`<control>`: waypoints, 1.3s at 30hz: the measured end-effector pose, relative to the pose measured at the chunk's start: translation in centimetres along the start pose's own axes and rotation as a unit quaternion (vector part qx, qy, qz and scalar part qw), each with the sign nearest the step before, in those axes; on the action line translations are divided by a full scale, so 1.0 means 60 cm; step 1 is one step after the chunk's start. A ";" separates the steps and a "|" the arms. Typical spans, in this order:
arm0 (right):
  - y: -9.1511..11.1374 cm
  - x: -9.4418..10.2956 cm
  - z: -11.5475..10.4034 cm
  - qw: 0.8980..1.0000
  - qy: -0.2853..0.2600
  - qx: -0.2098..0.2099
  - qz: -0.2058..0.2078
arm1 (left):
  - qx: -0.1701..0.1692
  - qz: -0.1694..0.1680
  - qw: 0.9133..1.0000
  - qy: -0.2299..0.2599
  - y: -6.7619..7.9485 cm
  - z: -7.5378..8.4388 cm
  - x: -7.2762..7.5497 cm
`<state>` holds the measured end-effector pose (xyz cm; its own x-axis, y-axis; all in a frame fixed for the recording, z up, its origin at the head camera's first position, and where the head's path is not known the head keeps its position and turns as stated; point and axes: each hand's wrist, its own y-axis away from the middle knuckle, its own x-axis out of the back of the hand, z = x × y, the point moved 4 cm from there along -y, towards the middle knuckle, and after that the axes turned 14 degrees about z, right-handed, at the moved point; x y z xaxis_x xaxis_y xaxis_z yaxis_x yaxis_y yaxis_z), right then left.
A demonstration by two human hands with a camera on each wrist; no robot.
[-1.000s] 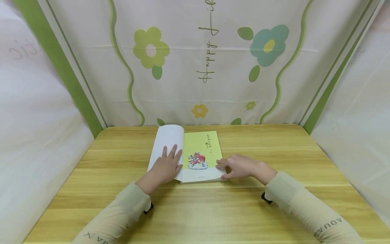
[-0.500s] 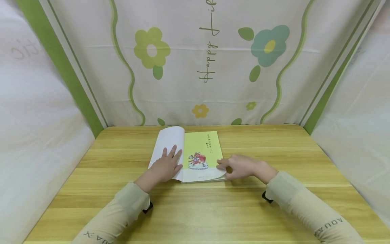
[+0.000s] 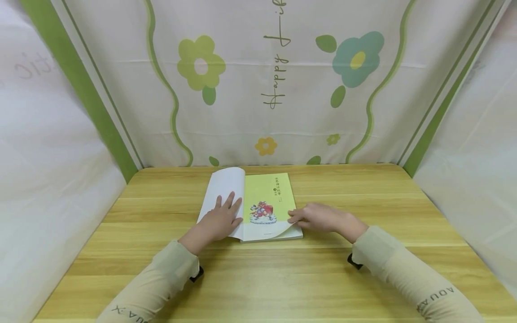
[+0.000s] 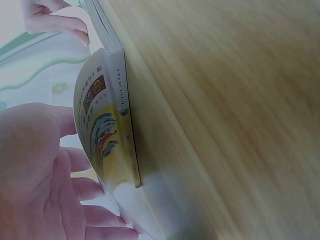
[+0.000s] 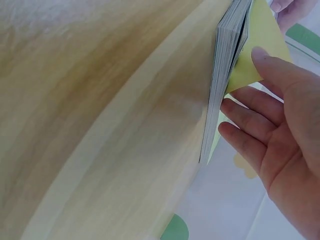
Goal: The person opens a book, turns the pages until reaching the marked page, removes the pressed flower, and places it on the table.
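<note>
Change: yellow leaf's (image 3: 264, 188) near corner curls higher than half a second ago; the leaf seems lifted, not yet turned | Right hand (image 3: 321, 217): thumb and fingers pinching that leaf's edge | Book (image 3: 296, 234): below and left of the pinch | Left hand (image 3: 218, 223): opposite the pinch, fingers spread on folded-back cover (image 3: 224, 186)

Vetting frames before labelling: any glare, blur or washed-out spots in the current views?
Head: mostly clear, soft pale sheen on the table, shadow beside the left sleeve; left wrist: hazy, upper-left background washed out, table grain soft, bluish-pale patch near the book; right wrist: table grain smeared, the right hand and the book's page edges clearer.
</note>
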<state>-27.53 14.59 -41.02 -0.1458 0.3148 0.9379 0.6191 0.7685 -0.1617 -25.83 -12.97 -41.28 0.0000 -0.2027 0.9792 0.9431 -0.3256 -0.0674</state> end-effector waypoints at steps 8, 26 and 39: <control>0.000 0.003 -0.001 0.999 0.000 0.028 0.043 | -0.002 0.004 1.000 0.004 0.001 -0.001 0.000; -0.007 0.007 0.014 0.988 0.073 -0.102 0.089 | 0.007 -0.004 1.000 0.015 -0.002 -0.005 -0.007; -0.016 0.006 0.017 0.976 -0.064 -0.173 0.112 | -0.002 0.000 1.000 0.017 -0.001 -0.007 -0.007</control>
<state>-28.97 14.54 -40.84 -0.0586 0.5371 0.8415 0.8671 0.4451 -0.2237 -26.03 -13.26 -41.74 -0.0119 -0.2346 0.9720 0.9418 -0.3292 -0.0680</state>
